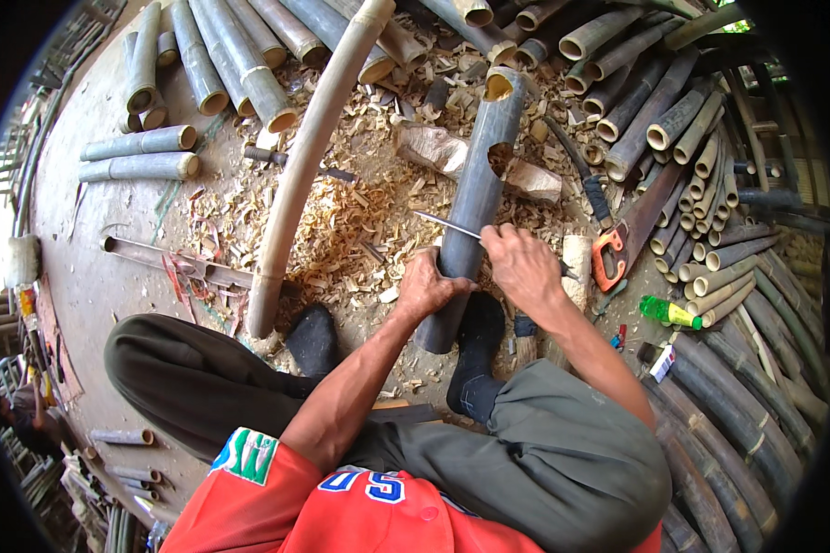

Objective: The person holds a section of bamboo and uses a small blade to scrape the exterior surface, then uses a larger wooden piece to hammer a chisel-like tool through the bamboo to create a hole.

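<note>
A dark grey-green bamboo tube (480, 194) with a cut hole in its side lies on the floor between my feet, which wear black socks. My left hand (426, 288) grips the tube near its lower end. Across the tube, my right hand (524, 267) holds a thin knife (444, 224), its blade pointing left over the bamboo.
Wood shavings (341, 212) cover the floor. A long pale bamboo pole (309, 157) lies to the left. Cut bamboo sections are stacked at the top (240, 64) and right (710, 212). A handsaw with an orange handle (618, 244) and a green bottle (669, 311) lie at the right.
</note>
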Motion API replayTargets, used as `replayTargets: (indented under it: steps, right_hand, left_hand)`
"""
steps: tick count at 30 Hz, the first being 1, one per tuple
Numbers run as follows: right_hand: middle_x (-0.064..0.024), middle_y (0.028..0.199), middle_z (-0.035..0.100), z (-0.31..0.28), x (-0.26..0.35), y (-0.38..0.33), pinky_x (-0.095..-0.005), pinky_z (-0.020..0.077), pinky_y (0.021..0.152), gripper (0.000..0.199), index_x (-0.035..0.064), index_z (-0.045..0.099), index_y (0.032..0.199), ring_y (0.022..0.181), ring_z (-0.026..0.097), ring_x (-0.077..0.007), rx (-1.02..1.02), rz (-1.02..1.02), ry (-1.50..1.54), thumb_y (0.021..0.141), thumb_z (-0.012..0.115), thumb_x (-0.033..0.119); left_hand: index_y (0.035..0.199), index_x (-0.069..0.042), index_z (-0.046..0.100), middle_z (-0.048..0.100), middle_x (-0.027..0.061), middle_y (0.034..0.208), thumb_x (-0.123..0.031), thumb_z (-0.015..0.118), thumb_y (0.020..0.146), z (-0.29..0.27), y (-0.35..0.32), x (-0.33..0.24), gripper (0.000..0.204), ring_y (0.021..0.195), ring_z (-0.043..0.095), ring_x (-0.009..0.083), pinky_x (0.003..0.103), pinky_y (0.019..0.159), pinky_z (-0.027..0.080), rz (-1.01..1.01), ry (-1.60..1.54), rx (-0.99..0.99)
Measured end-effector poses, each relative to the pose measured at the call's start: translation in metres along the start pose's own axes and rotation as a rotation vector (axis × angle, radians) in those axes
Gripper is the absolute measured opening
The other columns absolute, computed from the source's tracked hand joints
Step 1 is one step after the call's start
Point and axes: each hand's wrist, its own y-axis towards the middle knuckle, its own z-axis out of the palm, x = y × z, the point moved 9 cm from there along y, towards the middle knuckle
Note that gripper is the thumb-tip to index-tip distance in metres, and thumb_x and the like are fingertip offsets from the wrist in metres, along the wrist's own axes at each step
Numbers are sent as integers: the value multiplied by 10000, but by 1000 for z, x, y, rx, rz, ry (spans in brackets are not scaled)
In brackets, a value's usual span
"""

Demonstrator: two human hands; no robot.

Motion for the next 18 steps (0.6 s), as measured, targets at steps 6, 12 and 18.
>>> replayTargets:
  steps: [6, 12, 18]
  right_hand:
    - [-162, 878, 703, -1, -40, -43, -401, 632, 583, 103, 27, 629, 1011, 753, 738, -292, -100, -42, 219, 1035, 535, 60]
    - [-137, 795, 654, -43, -137, -150, -361, 508, 519, 189, 49, 647, 1021, 655, 657, -246, -26, 201, 169, 1062, 575, 218]
    - [-1, 780, 626, 14, -165, -231, -261, 438, 514, 319, 53, 672, 1237, 605, 543, -89, -146, 821, 938, 1097, 549, 313]
  left_hand:
    - [1098, 85, 691, 741, 227, 980, -391, 982, 565, 5, 1, 2, 772, 914, 734, 314, 431, 837, 578, -50, -19, -26]
    - [1282, 123, 584, 694, 253, 1152, -408, 958, 585, 8, 8, 15, 953, 1036, 697, 318, 420, 914, 559, -21, -60, 27]
    - [1437, 166, 451, 626, 275, 1275, -438, 899, 641, 15, 7, 19, 1095, 1154, 640, 333, 416, 1024, 505, -65, -394, 255]
